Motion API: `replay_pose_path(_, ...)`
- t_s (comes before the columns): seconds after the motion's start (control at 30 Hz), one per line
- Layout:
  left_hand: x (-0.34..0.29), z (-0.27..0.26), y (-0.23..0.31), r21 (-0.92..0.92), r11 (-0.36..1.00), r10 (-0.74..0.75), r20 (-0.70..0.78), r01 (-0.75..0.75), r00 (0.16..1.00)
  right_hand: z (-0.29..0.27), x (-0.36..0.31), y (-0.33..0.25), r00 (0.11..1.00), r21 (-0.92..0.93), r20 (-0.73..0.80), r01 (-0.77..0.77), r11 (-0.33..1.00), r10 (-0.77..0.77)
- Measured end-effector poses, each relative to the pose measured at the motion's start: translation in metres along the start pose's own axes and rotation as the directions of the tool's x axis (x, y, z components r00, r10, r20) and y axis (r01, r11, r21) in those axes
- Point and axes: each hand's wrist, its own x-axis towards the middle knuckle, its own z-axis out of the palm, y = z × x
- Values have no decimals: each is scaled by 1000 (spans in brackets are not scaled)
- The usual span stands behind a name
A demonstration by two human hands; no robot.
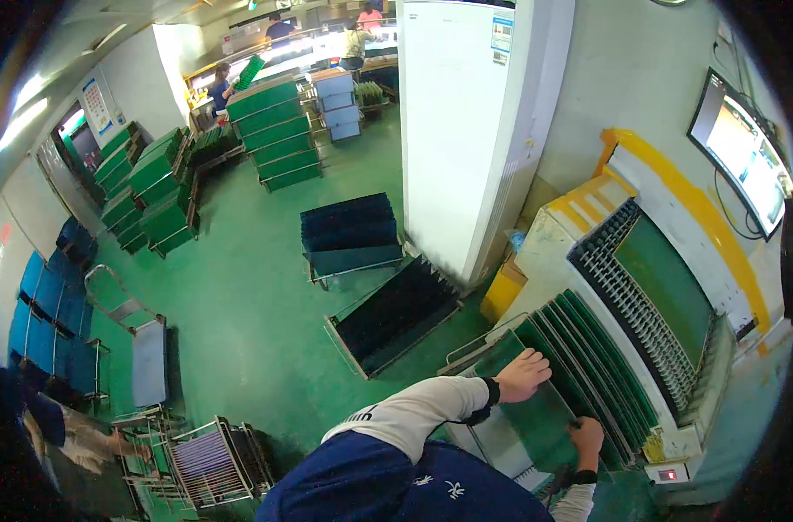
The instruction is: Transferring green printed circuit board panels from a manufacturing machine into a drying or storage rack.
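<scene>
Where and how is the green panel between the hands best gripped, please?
Probably by its edge, one hand toward each end, from the wearer's side: the green panel is thin and flat, its face open that way, and other panels stand to its right. The left hand and right hand are at its edge.

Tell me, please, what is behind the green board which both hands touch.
Behind the green board, more green boards stand in a row; their covered parts cannot be seen.
</scene>
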Motion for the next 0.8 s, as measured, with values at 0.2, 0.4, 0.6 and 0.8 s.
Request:
replay_pose_path(0.2, -2, -2, -1, 26, 1000, 15, -18, -14, 1000, -18, -9, -20, 999, -10, 34, -19, 1000, 19)
replay_pose_path(0.4, -2, 0, -3, 32, 999, 36, -15, -36, 999, -10, -5, -13, 996, -15, 60, -58, 998, 59)
replay_pose_path(0.6, -2, -4, 1, 19, 1000, 26, -37, -25, 999, -7, -6, -10, 999, -44, -34, 13, 999, -15)
replay_pose_path(0.8, -3, -4, 2, 15, 1000, 24, -41, -23, 999, -15, -10, -19, 1000, 11, 4, -17, 1000, 17)
